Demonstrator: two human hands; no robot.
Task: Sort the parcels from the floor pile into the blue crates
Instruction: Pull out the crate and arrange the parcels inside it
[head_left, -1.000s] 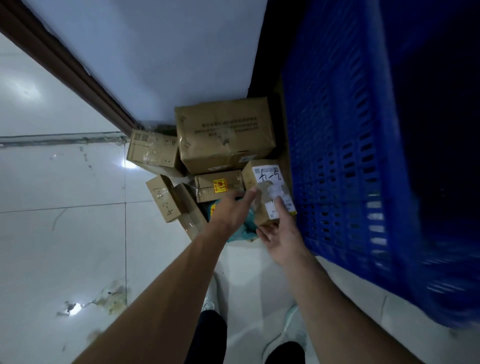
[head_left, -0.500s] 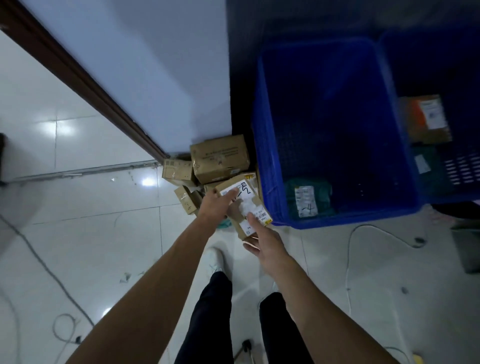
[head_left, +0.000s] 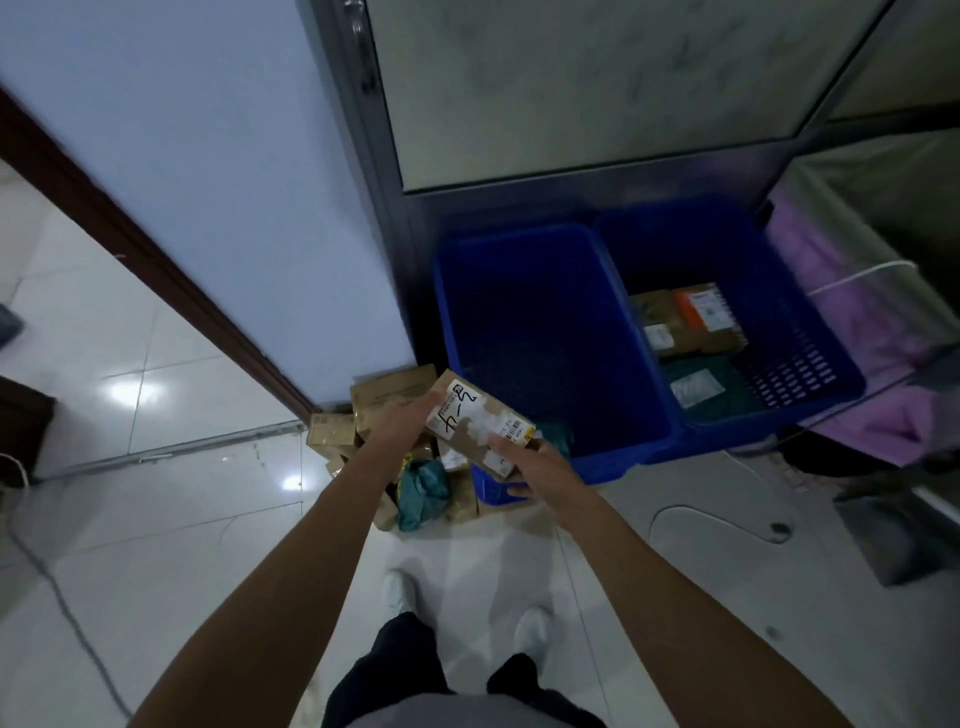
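Cardboard parcel (head_left: 480, 423), oblong, is held clear of the floor in both hands, lying slantwise with its far end toward the left. A white label (head_left: 465, 415) on the upper face carries handwritten black marks and a barcode at the right end.

Left hand (head_left: 397, 423) grips the far left end, fingers (head_left: 430, 404) curled over the top edge. Right hand (head_left: 532, 462) grips the near right end, fingers curled beneath and thumb on the upper face. Both hands are closed on this one parcel.

Position: the parcel is above the floor pile (head_left: 374, 405) and just over the near left corner of the left blue crate (head_left: 519, 234). The pile lies against the wall (head_left: 234, 208), just beside that crate. It consists of several brown boxes, with a green bag (head_left: 423, 488) on the near side.

Right blue crate (head_left: 826, 332) stands side by side with the left one, walls touching. It holds a brown box with an orange label (head_left: 693, 317) toward the back and a green bag with a white label (head_left: 696, 389) in front of it.

Floor (head_left: 156, 519): pale glossy tiles. White cable (head_left: 696, 512) loops on the tiles near the crates. Two white shoes (head_left: 400, 592) show below the arms.
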